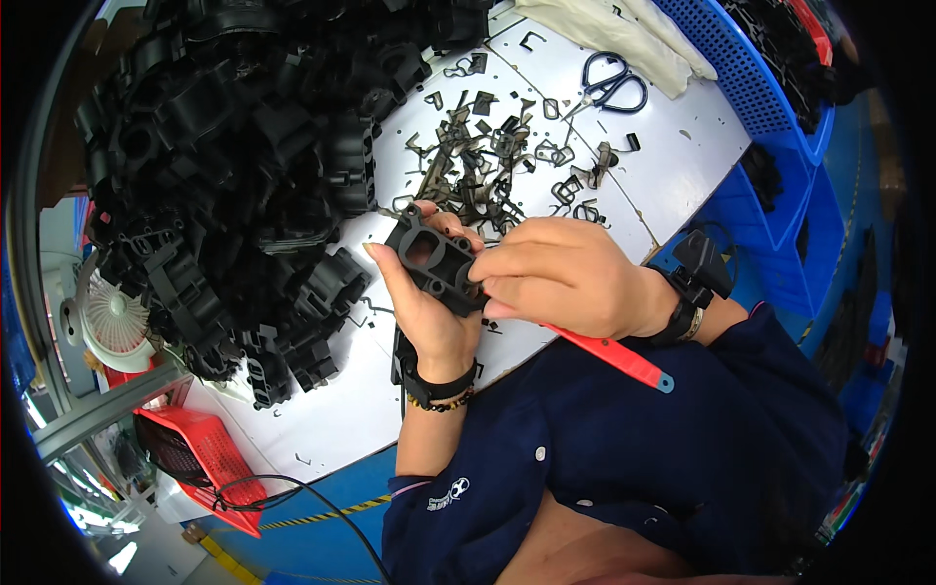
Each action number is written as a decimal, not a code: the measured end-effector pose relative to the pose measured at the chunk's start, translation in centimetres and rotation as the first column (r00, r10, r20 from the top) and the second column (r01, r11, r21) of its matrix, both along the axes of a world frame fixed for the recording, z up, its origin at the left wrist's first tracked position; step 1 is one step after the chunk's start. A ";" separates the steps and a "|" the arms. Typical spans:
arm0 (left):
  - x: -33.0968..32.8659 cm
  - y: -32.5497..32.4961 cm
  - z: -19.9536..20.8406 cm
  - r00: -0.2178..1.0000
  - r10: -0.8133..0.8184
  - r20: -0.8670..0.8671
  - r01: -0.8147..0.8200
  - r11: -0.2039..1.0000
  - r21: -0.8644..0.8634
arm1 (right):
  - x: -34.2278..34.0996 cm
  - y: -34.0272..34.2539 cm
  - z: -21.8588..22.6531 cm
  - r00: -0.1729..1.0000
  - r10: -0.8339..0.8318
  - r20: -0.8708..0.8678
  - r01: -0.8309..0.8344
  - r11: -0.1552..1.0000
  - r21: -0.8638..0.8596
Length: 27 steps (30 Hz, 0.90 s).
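My left hand (429,317) is closed round a black molded plastic part (448,271) with round and squarish openings, held tilted just above the table. My right hand (570,278) presses in against the part's right side, fingers pinched. From under that palm sticks out the flat red handle of a slim knife-like tool (614,359), with a hole at its grey-blue end. The tool's working tip is hidden by my fingers and the part. Just beyond both hands lie many small black plastic scraps (478,161).
A large heap of similar black parts (244,127) covers the table's left side. Scissors (612,83) and pale cloth gloves (624,34) lie at the back. Blue crates (780,210) stand right; a red basket (219,453) and small fan (115,317) are left.
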<state>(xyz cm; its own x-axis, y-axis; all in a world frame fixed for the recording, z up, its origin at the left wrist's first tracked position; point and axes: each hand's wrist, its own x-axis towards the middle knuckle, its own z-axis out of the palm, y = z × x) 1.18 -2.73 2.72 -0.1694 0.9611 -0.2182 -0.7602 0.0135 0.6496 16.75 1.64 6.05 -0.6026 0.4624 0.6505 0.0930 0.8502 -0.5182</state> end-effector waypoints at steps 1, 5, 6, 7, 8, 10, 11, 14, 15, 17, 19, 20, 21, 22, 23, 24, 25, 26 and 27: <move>-0.1 -0.1 -0.1 1.000 0.000 0.017 -0.001 1.000 0.009 | -0.1 0.2 0.0 0.993 -0.069 -0.098 0.076 0.995 0.069; 0.2 -0.1 0.2 0.996 -0.010 0.085 0.009 1.000 0.008 | 1.2 2.1 0.7 0.959 -0.242 -0.150 0.253 0.965 0.063; 0.0 -0.2 -0.1 0.992 -0.039 0.121 0.031 0.998 0.062 | 1.6 2.7 0.5 0.960 -0.237 -0.150 0.248 0.967 0.064; -0.2 -0.2 -0.4 0.992 -0.032 0.120 0.025 0.998 0.062 | 1.9 3.2 0.2 0.920 -0.339 -0.196 0.357 0.932 0.065; -0.5 -0.2 -0.7 0.980 -0.089 0.177 0.063 0.986 0.152 | 2.3 3.4 0.2 0.866 -0.439 -0.240 0.466 0.882 0.067; -1.0 -0.1 -1.4 0.963 -0.164 0.215 0.103 0.957 0.270 | 3.1 3.7 1.6 0.829 -0.528 -0.184 0.515 0.849 -0.119; -0.9 -0.1 -1.2 0.963 -0.162 0.216 0.101 0.958 0.269 | 3.5 4.4 1.6 0.843 -0.519 -0.139 0.514 0.855 -0.077; 0.1 -0.1 0.1 0.991 -0.076 0.114 0.052 0.979 0.197 | 3.3 4.1 1.2 0.842 -0.537 0.060 0.539 0.829 -0.147; 0.6 0.1 0.7 0.992 -0.002 0.124 -0.012 0.994 0.109 | 3.4 4.1 1.1 0.843 -0.534 0.060 0.537 0.831 -0.147; 0.5 0.3 0.2 0.990 0.069 0.125 -0.072 0.997 0.020 | 3.9 4.0 0.9 0.869 -0.473 0.143 0.493 0.852 -0.179; -0.9 0.3 -1.9 0.969 -0.176 0.174 0.112 0.939 0.325 | 3.7 3.2 1.5 0.880 -0.428 0.205 0.474 0.763 -0.439; -0.9 0.3 -1.8 0.968 -0.179 0.173 0.115 0.938 0.326 | 3.6 2.8 1.8 0.892 -0.374 0.254 0.442 0.606 -0.661; -0.7 0.0 -1.7 0.982 -0.141 0.128 0.099 0.953 0.288 | 3.5 2.5 1.6 0.891 -0.378 0.252 0.444 0.605 -0.661; -0.6 -0.2 -1.5 0.991 -0.104 0.081 0.081 0.965 0.251 | 3.3 2.3 1.2 0.930 -0.319 0.184 0.350 0.611 -0.710; -0.4 -0.4 -1.0 0.991 -0.109 0.080 0.086 0.964 0.251 | 3.2 2.0 1.0 0.959 -0.259 0.112 0.252 0.609 -0.752; -0.2 -0.6 -0.3 0.997 -0.073 0.002 0.072 0.987 0.146 | 3.2 1.7 1.1 0.979 -0.176 0.103 0.185 0.550 -0.815; -0.1 -0.7 0.0 0.996 -0.044 -0.081 0.047 0.998 0.040 | 3.0 1.5 1.0 0.978 -0.182 0.103 0.188 0.549 -0.814; 0.1 -0.9 -0.2 0.998 -0.012 -0.065 0.011 1.000 -0.005 | 2.6 1.4 0.8 0.995 -0.094 0.014 0.059 0.495 -0.867; 0.2 -0.9 -0.3 0.998 -0.014 -0.065 0.014 1.000 -0.004 | 2.3 1.2 0.7 0.996 -0.012 -0.083 -0.070 0.427 -0.901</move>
